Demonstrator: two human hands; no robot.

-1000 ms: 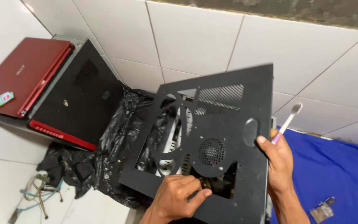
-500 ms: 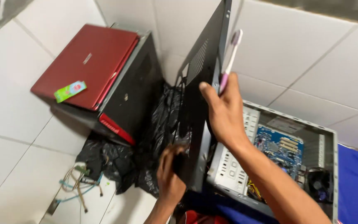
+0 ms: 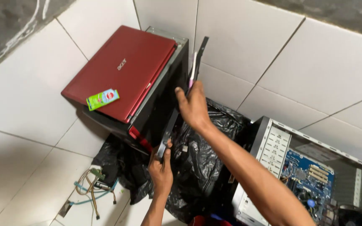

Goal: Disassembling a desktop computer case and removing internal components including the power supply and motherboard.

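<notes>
Nearest the camera, the left hand (image 3: 161,169) grips the lower edge of a black metal side panel (image 3: 180,98), fingers curled and pinched on it. The panel stands almost edge-on, tilted up between the two hands, just beside a black computer tower (image 3: 164,100). Higher up, the right hand (image 3: 192,105) closes on the panel's upper part and also pins a toothbrush (image 3: 192,72) with a pink and white handle against it; how the fingers wrap behind the panel is hard to tell from this angle. At lower right lies an open computer case (image 3: 273,150) with a blue circuit board (image 3: 308,178) inside. A crumpled black plastic bag (image 3: 206,150) lies beneath the arms, with loose wires (image 3: 91,188) on the white tile floor (image 3: 17,167). Farther off, a red laptop (image 3: 122,69) rests on the tower, a small green packet (image 3: 102,98) on its lid.
</notes>
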